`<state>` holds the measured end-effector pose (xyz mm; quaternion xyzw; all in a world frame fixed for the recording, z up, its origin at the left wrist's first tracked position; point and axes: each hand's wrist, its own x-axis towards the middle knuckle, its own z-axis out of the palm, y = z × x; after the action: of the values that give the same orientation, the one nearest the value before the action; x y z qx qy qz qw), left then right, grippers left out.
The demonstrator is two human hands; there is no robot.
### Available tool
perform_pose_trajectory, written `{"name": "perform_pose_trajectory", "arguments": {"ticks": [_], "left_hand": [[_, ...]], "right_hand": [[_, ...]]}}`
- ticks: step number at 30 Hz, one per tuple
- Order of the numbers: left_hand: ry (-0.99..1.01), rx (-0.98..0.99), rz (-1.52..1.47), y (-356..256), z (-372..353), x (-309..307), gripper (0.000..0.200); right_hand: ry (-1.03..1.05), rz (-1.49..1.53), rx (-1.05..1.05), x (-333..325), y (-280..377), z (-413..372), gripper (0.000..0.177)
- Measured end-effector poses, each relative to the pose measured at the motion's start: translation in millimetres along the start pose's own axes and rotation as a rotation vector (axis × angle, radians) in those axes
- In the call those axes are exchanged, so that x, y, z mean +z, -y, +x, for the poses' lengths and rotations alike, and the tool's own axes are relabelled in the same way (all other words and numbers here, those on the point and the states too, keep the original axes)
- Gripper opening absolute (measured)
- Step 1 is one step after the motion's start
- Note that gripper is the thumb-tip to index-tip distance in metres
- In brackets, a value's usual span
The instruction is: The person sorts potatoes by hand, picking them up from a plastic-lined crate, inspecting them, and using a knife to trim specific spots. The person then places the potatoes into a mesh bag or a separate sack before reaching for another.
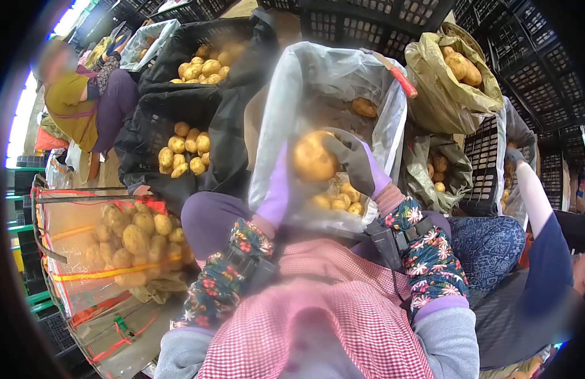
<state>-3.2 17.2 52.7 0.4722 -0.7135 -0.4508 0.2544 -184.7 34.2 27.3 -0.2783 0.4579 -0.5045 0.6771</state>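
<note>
Right, largest first: white-lined crate point(273, 129) sits just ahead of the wearer's folded legs, probably so both arms can reach straight in. Its plastic liner drapes over the rim, presumably to keep it from sliding down. To its left, 2 dark crates, an upper black-lined crate point(156, 74) and a lower black-lined crate point(135, 138), each hold potatoes, loosely heaped and easy to get at. Beside the wearer's left knee, a see-through bag point(70, 243) bulges with more; contents readable through the sheet. Olive sack point(425, 76) stands close on the right, mouth spread wide, likely for quick access to the big potatoes inside. Floral sleeve covers point(434, 262) wrap both forearms, seemingly against dirt. Red-handled knife point(403, 82) lies on the crate's far right corner, handle slanting toward the wearer, seemingly parked within right-hand reach. Held potato point(316, 156) is up above the white-lined crate, over the smaller pile point(344, 197); being over the crate, a drop would likely land inside. Hands are together at it: right hand point(359, 159) grips its right side and top; left hand point(295, 184) is blurred at the lower left, finger closure can't be told. 1 loose potato point(364, 107) rests near the far end.
</note>
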Motion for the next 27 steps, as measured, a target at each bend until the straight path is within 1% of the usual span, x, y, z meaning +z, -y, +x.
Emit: {"name": "perform_pose_trajectory", "arguments": {"ticks": [3, 5, 6, 8, 9, 11, 12, 14, 15, 16, 17, 19, 20, 22, 24, 25, 26, 27], "left_hand": [[-0.007, 0.029, 0.041, 8.3, 1.3, 2.4, 0.104], [-0.006, 0.036, 0.071, 10.0, 3.5, 0.9, 0.104], [0.006, 0.004, 0.046, 8.0, 4.0, -0.3, 0.105], [0.035, -0.064, -0.005, 1.2, 2.8, -2.4, 0.106], [0.026, -0.055, -0.044, 7.4, 2.7, 2.0, 0.107], [0.006, -0.037, -0.122, 28.8, 1.7, 13.7, 0.107], [0.002, -0.002, -0.088, 31.9, 1.2, 15.1, 0.107], [-0.013, 0.071, -0.024, 35.8, 1.5, 17.1, 0.107], [0.008, 0.061, -0.054, 34.1, 1.9, 15.3, 0.107], [0.030, 0.052, -0.083, 31.3, 2.5, 12.2, 0.106], [0.052, 0.042, -0.111, 29.9, 3.2, 10.7, 0.106], [-0.018, 0.122, 0.000, 33.3, 2.4, 14.2, 0.097], [-0.051, 0.162, 0.056, 33.6, 1.9, 16.1, 0.093], [0.022, 0.069, -0.204, 20.5, 1.0, 14.5, 0.094], [0.043, 0.072, -0.258, 18.0, 2.5, 13.3, 0.095], [0.024, 0.118, -0.183, 21.9, 4.2, 13.2, 0.096], [0.006, 0.165, -0.105, 25.2, 5.3, 12.3, 0.096], [0.009, 0.160, -0.107, 26.4, 5.3, 12.0, 0.097]], "right_hand": [[0.047, -0.241, -0.079, -7.4, -2.6, 3.9, 0.062], [-0.024, -0.547, -0.194, 1.0, -7.1, 0.5, 0.060], [-0.058, -0.695, -0.250, 6.0, -9.9, -0.7, 0.059], [-0.092, -0.653, -0.266, 7.8, -13.5, 0.0, 0.057], [-0.110, -0.635, -0.279, 7.4, -13.0, 1.3, 0.057], [-0.156, -0.637, -0.199, 3.7, -7.8, 2.6, 0.054], [-0.178, -0.639, -0.161, 1.1, -5.0, 3.1, 0.054], [-0.047, -0.210, -0.049, -7.6, -3.3, 6.0, 0.051], [0.019, 0.006, 0.009, -6.3, 0.7, 5.9, 0.050], [-0.018, -0.124, -0.070, 0.6, -1.1, 1.1, 0.043], [-0.049, -0.152, -0.063, 4.3, 1.4, 2.5, 0.042], [-0.121, -0.193, -0.046, 7.4, -0.2, 1.6, 0.041], [-0.150, -0.125, -0.001, 4.8, -0.8, 1.1, 0.039], [-0.201, 0.004, 0.084, -4.6, 0.9, 2.7, 0.035], [-0.157, -0.077, 0.075, -13.8, -0.2, 4.4, 0.034], [-0.130, -0.118, 0.073, -15.7, -0.7, 6.0, 0.034], [-0.141, -0.065, 0.073, -15.5, -2.4, 6.6, 0.034], [-0.153, -0.010, 0.074, -11.3, -1.0, 4.2, 0.034]]}}
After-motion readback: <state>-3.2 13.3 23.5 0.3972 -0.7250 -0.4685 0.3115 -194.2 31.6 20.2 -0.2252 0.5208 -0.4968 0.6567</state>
